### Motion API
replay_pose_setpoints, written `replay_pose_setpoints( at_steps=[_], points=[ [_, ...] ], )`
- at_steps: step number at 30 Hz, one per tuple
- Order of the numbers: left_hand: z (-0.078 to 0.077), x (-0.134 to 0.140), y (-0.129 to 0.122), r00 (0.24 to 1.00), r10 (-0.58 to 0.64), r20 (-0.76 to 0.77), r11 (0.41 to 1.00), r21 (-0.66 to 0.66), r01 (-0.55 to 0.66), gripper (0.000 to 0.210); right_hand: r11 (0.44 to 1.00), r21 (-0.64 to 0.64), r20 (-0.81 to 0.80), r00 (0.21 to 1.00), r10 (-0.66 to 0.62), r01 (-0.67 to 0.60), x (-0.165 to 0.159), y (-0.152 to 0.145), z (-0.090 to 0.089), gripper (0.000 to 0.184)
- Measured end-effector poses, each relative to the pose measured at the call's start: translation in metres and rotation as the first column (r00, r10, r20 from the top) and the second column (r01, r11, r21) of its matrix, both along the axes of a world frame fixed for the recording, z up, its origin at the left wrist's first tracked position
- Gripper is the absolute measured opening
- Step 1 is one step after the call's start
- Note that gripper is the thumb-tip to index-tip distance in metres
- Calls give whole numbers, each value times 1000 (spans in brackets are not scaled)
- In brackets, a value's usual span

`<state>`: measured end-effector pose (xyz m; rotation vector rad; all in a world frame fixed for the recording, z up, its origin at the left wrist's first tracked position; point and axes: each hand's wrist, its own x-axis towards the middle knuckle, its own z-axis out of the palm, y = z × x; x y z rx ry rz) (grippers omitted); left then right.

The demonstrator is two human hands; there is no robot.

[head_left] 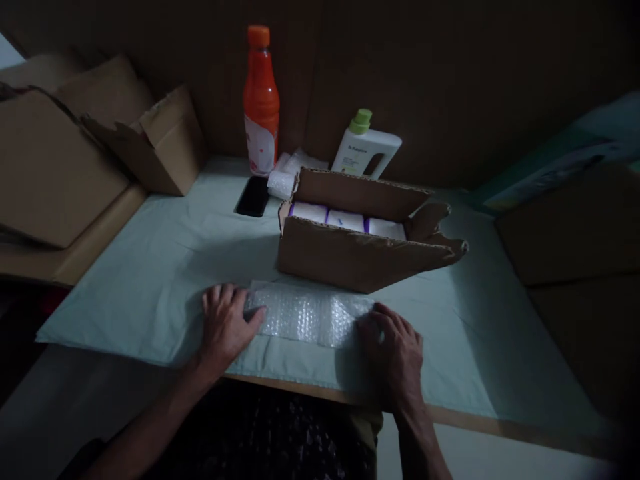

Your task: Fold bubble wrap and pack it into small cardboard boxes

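A flat strip of clear bubble wrap [305,317] lies on the cloth near the table's front edge. My left hand [227,327] rests at the strip's left end, palm down and fingers apart, with the thumb on the wrap. At the right end, my right hand [397,347] has its fingers curled, and thumb and forefinger close on the wrap's edge. Just behind the strip stands an open cardboard box [345,257]. Inside it sit white packs with purple edges [345,220], side by side in a row.
Behind the box are a white bottle with a green cap [367,147], an orange bottle [261,100], more bubble wrap [283,183] and a black phone [252,197]. Cardboard boxes [55,167] crowd the left side. Another carton [575,227] stands at right. Pale green cloth [165,267] covers the table.
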<state>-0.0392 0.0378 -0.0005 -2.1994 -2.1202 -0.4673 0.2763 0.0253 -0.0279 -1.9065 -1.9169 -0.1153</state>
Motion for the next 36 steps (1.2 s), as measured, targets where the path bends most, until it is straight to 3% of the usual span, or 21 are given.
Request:
replay_pose_setpoints(
  at_steps=[3, 8, 11, 14, 16, 19, 21, 24, 27, 30, 32, 34, 36],
  points=[
    [-4, 15, 1, 995, -56, 85, 998, 8, 55, 5, 999, -6, -75, 997, 30, -31, -6, 1, 5, 27],
    [-12, 18, -6, 912, -106, 396, 994, 77, 81, 8, 982, -185, -357, 929, -97, 31, -7, -11, 16, 24],
    [-11, 15, -15, 776, -49, 629, 999, 38, 32, 41, 977, -214, -581, 805, -118, -11, -5, -19, 19, 43],
    [-10, 15, -22, 630, 66, 774, 995, -101, 19, 60, 970, -220, -640, 766, -62, -105, 0, -23, 23, 68],
    [-10, 15, -24, 512, 133, 848, 984, -175, 34, 57, 956, -230, -622, 783, 1, -183, 1, -24, 28, 63],
    [-6, 11, -26, 372, 156, 915, 980, -190, 55, 48, 934, -144, -582, 791, 187, -327, 0, -23, 42, 34],
    [6, 4, -28, 386, 103, 917, 990, -132, 50, 32, 905, -22, -547, 763, 344, -424, -4, -21, 58, 23],
    [43, -8, -28, 522, -153, 839, 988, 141, 62, 13, 874, 212, -427, 763, 485, -437, -7, -14, 94, 23],
    [94, -12, -11, 687, -385, 617, 879, 472, 68, 20, 846, 417, -268, 844, 464, -333, -5, 4, 142, 22],
    [142, -2, 32, 789, -449, 419, 765, 636, 98, 17, 817, 534, -162, 922, 353, -219, 4, 40, 186, 16],
    [164, 9, 71, 780, -512, 359, 745, 638, 195, 18, 861, 461, -158, 936, 316, -213, 12, 72, 205, 19],
    [177, 19, 109, 779, -547, 306, 784, 513, 349, 21, 936, 238, -177, 936, 303, -258, 22, 103, 215, 24],
    [183, 28, 141, 802, -556, 218, 819, 306, 485, 23, 955, -36, -137, 948, 286, -294, 29, 129, 220, 24]
  ],
)
